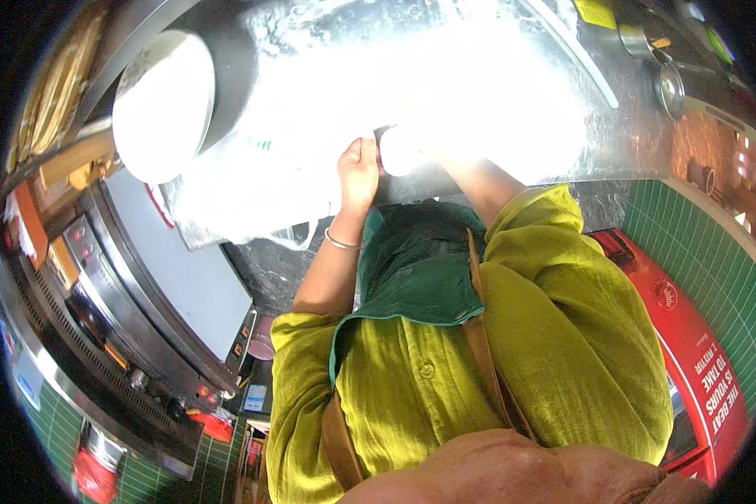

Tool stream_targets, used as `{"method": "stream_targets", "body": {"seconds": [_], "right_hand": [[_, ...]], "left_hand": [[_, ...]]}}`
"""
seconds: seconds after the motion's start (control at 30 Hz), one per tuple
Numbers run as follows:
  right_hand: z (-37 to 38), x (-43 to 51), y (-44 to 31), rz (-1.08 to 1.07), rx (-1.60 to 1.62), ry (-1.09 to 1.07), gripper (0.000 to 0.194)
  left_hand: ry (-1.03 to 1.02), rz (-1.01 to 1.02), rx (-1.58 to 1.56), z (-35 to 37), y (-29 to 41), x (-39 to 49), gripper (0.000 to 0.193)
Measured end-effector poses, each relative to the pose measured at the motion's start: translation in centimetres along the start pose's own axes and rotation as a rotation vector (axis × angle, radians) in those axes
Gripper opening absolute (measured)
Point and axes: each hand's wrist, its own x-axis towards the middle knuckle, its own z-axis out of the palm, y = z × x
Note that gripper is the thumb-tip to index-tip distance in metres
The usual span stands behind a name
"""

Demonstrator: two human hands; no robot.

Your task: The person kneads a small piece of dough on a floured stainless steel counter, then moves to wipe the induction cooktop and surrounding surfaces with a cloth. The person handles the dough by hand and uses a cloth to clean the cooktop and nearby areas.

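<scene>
My left hand (360, 167), with a bangle on its wrist, is at the near edge of the metal worktop (630, 148), its fingers curled. Just right of it is a white rounded thing (398, 154), too washed out to name; whether the hand grips it is unclear. Strong glare swallows most of my right hand (438, 154), which reaches in from the right beside that white thing. Its fingers cannot be made out. Clear plastic sheeting (246, 217) spreads over the worktop's left part and hangs past the front edge.
A large white round vessel or lid (164, 107) stands at the left. A pale rod (573, 57) lies at the back right, near a small metal bowl (671, 91) and a metal pot (635, 41). Cooking equipment (164, 283) lines the left; a red cabinet (693, 353) stands at right.
</scene>
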Motion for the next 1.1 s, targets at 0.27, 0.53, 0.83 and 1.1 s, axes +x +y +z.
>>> {"method": "stream_targets", "body": {"seconds": [0.27,0.53,0.83,1.1], "right_hand": [[3.3,4.6,2.7,0.231,0.148,0.031,0.034],[-6.9,-2.0,13.1,0.768,0.598,0.146,0.041],[-4.6,1.5,11.5,0.713,0.855,0.042,0.036],[-2.1,3.0,2.0,0.264,0.303,-0.019,0.043]], "left_hand": [[0.226,0.622,0.157,5.2,5.0,8.4,0.031],[0.339,0.926,1.060,10.9,6.4,7.3,0.025],[0.285,0.807,1.131,11.7,8.8,9.7,0.035],[-0.061,0.500,-0.090,7.6,4.6,12.5,0.038]]}}
